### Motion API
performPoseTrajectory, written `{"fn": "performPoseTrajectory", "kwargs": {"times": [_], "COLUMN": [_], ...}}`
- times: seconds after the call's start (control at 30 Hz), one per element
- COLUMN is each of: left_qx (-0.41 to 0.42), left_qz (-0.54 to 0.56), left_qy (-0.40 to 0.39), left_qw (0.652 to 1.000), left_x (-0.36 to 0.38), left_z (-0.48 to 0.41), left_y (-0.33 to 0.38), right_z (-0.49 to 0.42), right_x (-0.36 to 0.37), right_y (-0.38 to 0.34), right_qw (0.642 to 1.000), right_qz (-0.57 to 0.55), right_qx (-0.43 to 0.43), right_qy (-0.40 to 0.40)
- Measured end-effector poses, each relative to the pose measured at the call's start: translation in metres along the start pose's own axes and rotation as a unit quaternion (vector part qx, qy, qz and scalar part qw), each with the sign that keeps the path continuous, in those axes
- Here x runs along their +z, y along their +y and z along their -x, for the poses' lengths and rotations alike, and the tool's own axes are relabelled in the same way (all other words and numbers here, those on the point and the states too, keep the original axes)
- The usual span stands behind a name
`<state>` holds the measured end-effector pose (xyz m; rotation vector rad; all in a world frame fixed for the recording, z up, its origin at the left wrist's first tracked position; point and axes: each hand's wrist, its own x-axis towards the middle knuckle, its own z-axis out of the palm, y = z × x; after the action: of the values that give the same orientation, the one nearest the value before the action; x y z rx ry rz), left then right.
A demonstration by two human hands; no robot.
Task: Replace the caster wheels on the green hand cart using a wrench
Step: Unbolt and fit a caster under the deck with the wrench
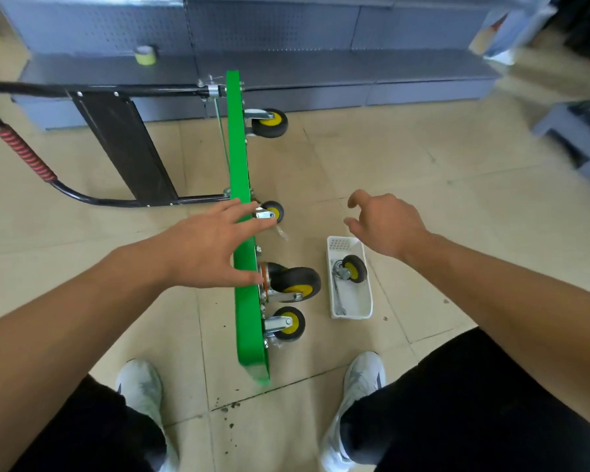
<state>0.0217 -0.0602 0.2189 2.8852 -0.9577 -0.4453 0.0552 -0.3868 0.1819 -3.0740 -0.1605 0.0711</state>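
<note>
**Item:** green hand cart (239, 165), centre of frame, tipped on its side on the tiled floor with its black handle (24, 155) lying out to the left. Four mounted casters project rightward, and the lower pair (295, 284) sit close together.

**Hands:** left hand (212, 247) is spread straight-fingered over the deck's upper edge, holding nothing; firm contact cannot be told. Right hand (385, 223) is loosely open and empty above the white basket (365, 311).

**Basket:** right of the deck and apart from it, holding a spare caster (353, 269) and the wrench (338, 298).

**Step, judged:** brace the deck and fetch the wrench. Press down on the deck edge before applying torque, or the deck may topple. Lift the wrench by its shank, clear of the spare caster.

**Room:** open floor lies right of the basket. The shelving base (286, 97) sits close behind the far caster, and the person's shoes flank the deck's near end.
</note>
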Motion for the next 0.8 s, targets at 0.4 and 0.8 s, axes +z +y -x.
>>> {"fn": "performPoseTrajectory", "kwargs": {"times": [0.4,0.8], "left_qx": [-0.041,-0.097], "left_qz": [0.030,0.156], "left_qy": [-0.022,-0.001], "left_qw": [0.998,0.983], "left_x": [-0.010,0.005], "left_z": [0.020,0.021], "left_y": [0.005,0.002], "right_z": [0.030,-0.002], "right_x": [-0.012,0.038], "right_y": [-0.093,-0.125], "right_qw": [0.965,0.926], "right_qz": [-0.252,-0.344], "right_qx": [-0.070,-0.076], "right_qy": [-0.026,-0.137]}}
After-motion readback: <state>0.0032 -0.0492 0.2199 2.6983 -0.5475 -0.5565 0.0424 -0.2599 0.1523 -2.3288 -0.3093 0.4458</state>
